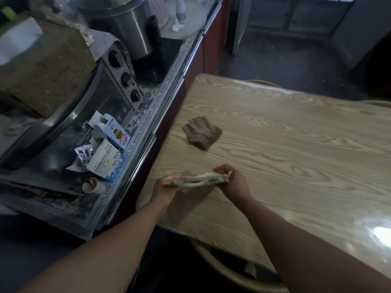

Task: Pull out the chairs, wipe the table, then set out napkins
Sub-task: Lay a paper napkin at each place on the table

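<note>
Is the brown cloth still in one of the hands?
No, the brown cloth lies alone on the table; both hands hold the napkins.

Arms: two, both bare from the frame's lower edge to the wrists, no sleeves showing
Left grip (pixel 167 185): bare
Right grip (pixel 233 181): bare

We have a single wide-angle view from the head, looking forward and steeply down over the near corner of the wooden table (pixel 285 144). It sits close above both forearms, with the cluttered counter (pixel 135 132) at left
</note>
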`<state>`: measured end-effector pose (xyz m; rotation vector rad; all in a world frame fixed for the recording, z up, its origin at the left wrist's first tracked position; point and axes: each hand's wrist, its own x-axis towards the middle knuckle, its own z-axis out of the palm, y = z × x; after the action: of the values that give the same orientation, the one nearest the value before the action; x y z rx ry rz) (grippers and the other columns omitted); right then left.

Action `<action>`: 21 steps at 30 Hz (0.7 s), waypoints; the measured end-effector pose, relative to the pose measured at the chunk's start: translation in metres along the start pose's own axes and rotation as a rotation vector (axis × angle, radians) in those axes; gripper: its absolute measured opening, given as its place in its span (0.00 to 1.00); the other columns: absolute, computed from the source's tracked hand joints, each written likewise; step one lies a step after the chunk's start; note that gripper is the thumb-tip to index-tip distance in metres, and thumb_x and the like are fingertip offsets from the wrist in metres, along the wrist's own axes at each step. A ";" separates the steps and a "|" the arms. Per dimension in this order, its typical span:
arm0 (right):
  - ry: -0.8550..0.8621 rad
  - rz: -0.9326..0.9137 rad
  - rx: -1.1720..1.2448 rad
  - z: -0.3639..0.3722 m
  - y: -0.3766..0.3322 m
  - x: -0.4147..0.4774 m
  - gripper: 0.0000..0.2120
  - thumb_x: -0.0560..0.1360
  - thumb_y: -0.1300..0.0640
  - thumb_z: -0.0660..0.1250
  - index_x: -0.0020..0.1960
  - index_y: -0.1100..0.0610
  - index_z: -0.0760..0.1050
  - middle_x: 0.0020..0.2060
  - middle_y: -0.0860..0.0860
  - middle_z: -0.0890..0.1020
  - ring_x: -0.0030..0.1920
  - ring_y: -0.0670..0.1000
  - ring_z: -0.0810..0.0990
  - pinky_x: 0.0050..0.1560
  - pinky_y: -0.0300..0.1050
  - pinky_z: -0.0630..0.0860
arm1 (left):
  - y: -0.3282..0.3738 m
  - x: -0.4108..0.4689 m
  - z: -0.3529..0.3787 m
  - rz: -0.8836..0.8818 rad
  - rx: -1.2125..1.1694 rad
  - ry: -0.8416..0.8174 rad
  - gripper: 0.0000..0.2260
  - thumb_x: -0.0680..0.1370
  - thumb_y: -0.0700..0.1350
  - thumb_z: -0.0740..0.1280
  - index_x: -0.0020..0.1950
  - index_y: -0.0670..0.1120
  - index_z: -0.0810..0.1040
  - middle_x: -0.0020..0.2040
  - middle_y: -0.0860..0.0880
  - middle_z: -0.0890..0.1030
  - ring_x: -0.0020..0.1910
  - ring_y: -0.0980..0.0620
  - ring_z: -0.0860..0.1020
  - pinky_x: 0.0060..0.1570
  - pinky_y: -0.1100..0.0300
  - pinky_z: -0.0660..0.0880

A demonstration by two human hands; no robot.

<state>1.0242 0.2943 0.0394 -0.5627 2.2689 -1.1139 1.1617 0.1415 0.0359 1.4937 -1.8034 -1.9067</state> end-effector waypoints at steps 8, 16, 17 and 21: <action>-0.001 0.261 0.354 -0.033 0.008 -0.016 0.20 0.67 0.60 0.77 0.56 0.58 0.75 0.44 0.56 0.85 0.43 0.55 0.85 0.46 0.58 0.82 | 0.010 -0.031 0.012 -0.146 -0.145 -0.151 0.09 0.74 0.40 0.72 0.53 0.45 0.81 0.50 0.45 0.85 0.49 0.46 0.83 0.52 0.51 0.79; -0.006 0.372 0.074 -0.058 0.057 -0.054 0.19 0.67 0.60 0.76 0.52 0.54 0.71 0.36 0.48 0.79 0.41 0.53 0.81 0.44 0.50 0.78 | -0.037 -0.065 0.065 -0.301 -0.087 -0.112 0.16 0.73 0.36 0.72 0.60 0.37 0.78 0.55 0.40 0.82 0.54 0.41 0.81 0.57 0.45 0.77; -0.007 0.381 0.041 -0.060 0.064 -0.059 0.18 0.67 0.59 0.77 0.51 0.54 0.71 0.36 0.47 0.79 0.41 0.52 0.81 0.44 0.48 0.77 | -0.042 -0.068 0.071 -0.311 -0.084 -0.099 0.16 0.73 0.36 0.73 0.60 0.37 0.78 0.55 0.40 0.82 0.54 0.41 0.81 0.57 0.44 0.77; -0.038 0.443 -0.092 -0.066 0.085 -0.072 0.12 0.65 0.55 0.78 0.39 0.52 0.74 0.38 0.49 0.82 0.43 0.53 0.81 0.46 0.47 0.79 | -0.060 -0.082 0.092 -0.341 -0.075 -0.049 0.18 0.72 0.36 0.74 0.60 0.36 0.78 0.56 0.39 0.82 0.55 0.41 0.81 0.58 0.42 0.76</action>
<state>1.0264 0.4228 0.0248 -0.0995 2.2685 -0.7744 1.1695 0.2763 0.0141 1.8403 -1.5546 -2.1480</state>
